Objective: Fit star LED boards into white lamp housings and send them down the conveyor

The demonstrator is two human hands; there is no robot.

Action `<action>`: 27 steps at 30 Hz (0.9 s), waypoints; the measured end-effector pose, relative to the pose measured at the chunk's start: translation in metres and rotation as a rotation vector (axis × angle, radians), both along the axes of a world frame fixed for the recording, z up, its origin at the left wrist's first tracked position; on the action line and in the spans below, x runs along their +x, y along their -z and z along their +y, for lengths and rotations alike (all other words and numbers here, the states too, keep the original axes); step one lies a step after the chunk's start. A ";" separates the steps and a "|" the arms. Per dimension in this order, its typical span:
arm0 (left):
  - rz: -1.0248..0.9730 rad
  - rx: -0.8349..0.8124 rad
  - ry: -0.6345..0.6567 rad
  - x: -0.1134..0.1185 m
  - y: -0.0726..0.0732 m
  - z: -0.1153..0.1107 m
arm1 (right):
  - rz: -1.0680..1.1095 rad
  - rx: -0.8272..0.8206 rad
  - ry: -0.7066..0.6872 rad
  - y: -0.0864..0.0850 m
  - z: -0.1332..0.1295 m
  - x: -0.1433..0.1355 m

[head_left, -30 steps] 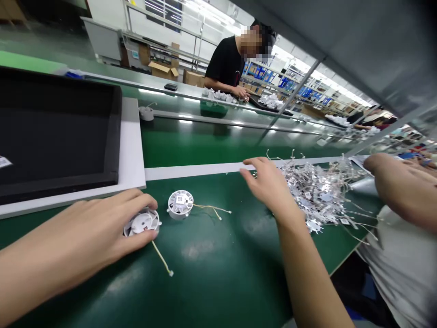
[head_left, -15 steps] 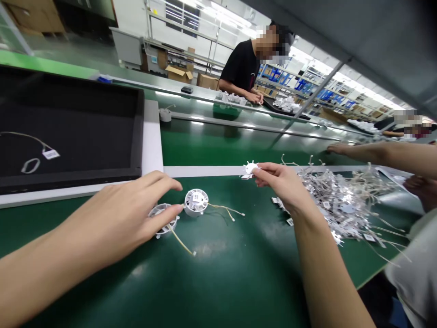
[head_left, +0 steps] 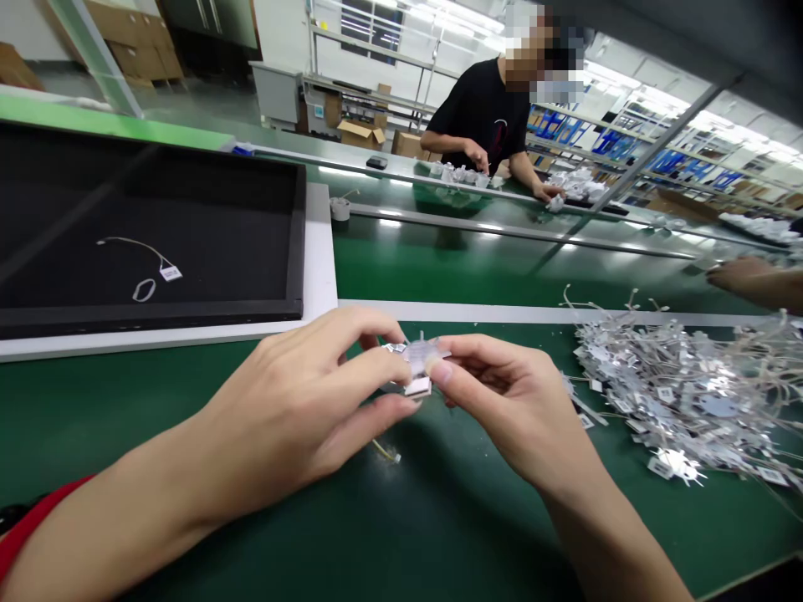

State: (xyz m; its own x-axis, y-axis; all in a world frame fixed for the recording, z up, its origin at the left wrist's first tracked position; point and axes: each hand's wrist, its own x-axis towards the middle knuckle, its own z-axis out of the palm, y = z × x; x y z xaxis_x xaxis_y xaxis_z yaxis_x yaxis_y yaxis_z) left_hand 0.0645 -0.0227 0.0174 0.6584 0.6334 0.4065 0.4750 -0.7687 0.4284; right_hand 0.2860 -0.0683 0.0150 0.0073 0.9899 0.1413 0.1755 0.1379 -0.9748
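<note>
In front of me, my left hand (head_left: pixel 332 385) and my right hand (head_left: pixel 502 385) meet at a small white and silver star-shaped piece (head_left: pixel 421 358). My right thumb and fingers pinch its right side. The left fingers and thumb close in from the other side, touching the piece by a small white square tag (head_left: pixel 417 387) at its lower edge. A pale curved rim shows just behind the left fingertips, mostly hidden. Below my left hand, the end of a yellowish wire (head_left: pixel 387 451) with a small white connector pokes out on the green table (head_left: pixel 439 518).
Right of my hands lies a heap of silver star-shaped pieces with wires (head_left: pixel 696 393). A black tray (head_left: pixel 238 311) at the left holds a tagged wire (head_left: pixel 169 272) and a loop (head_left: pixel 144 290). Across the bench stands a person in black (head_left: pixel 483 109); another person's arm (head_left: pixel 746 280) reaches in at right.
My right hand has brought the star-shaped piece left to my left hand, whose open fingers have closed. The two round white housings are now mostly covered by my hands. The view has shifted.
</note>
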 end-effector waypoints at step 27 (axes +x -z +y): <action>-0.606 -1.328 0.119 0.000 -0.021 0.019 | -0.092 0.195 -0.016 0.002 -0.012 -0.004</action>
